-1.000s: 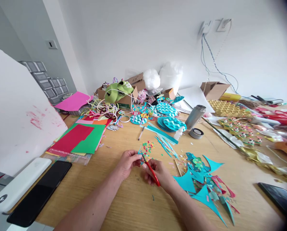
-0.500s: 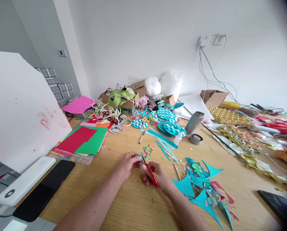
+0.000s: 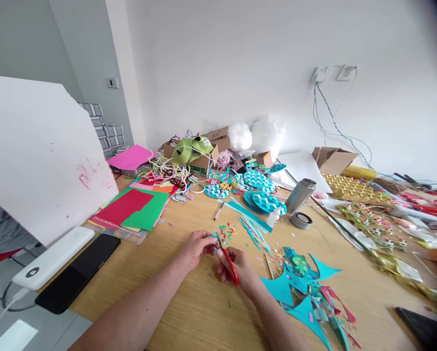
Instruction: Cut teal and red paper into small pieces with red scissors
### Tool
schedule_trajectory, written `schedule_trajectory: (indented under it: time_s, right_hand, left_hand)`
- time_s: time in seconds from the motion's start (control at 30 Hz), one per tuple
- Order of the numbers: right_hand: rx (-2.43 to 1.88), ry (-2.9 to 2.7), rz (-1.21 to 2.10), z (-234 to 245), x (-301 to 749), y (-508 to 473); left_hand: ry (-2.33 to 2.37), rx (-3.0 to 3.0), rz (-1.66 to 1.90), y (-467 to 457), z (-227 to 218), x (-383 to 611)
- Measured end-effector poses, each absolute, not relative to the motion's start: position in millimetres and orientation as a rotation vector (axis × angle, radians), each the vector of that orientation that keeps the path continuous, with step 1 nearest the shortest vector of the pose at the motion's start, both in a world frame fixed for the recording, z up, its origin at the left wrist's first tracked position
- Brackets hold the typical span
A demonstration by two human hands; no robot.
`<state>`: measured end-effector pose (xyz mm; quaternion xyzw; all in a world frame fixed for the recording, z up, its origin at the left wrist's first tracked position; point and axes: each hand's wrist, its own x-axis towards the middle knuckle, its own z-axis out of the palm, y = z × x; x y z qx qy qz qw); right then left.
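Note:
My right hand [image 3: 233,267] is closed around the red handles of a pair of scissors [image 3: 234,274], whose dark blades point up and left. Between the fingertips of my left hand [image 3: 201,247] is a small piece of blue paper [image 3: 215,236], held at the blade tips and mostly covered by the fingers. Just beyond both hands lies a scatter of tiny red, yellow and green paper bits [image 3: 227,231]. Blue paper strips [image 3: 254,234] are spread behind them. Right of my right hand is a heap of blue and red paper offcuts [image 3: 284,288].
Coloured paper sheets [image 3: 123,207], a black phone [image 3: 78,273] and a white power bank [image 3: 53,257] lie on the left. Wavy blue discs [image 3: 264,202], a glue bottle [image 3: 273,217] and a steel flask [image 3: 300,195] stand farther back. A thin wooden stick [image 3: 268,266] lies near the offcuts.
The whole view has shifted, so the table's things appear slightly farther right. Both hands keep nearly the same pose, with the scissors still at the blue paper.

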<state>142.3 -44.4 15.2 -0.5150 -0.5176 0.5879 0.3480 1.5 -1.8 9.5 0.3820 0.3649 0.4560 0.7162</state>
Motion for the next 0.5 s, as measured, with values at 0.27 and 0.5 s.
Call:
schedule_trajectory:
  time_s: [0.27,0.5]
  right_hand:
    - [-1.331,-1.344,1.509,18.0,140.4,-45.7]
    - [-1.33,-1.378,1.48,13.1,141.8,-45.1]
  left_hand:
    - [0.825,0.842,1.047,-2.8,10.7,3.0]
    - [0.806,0.858,1.068,-3.9,12.1,3.3]
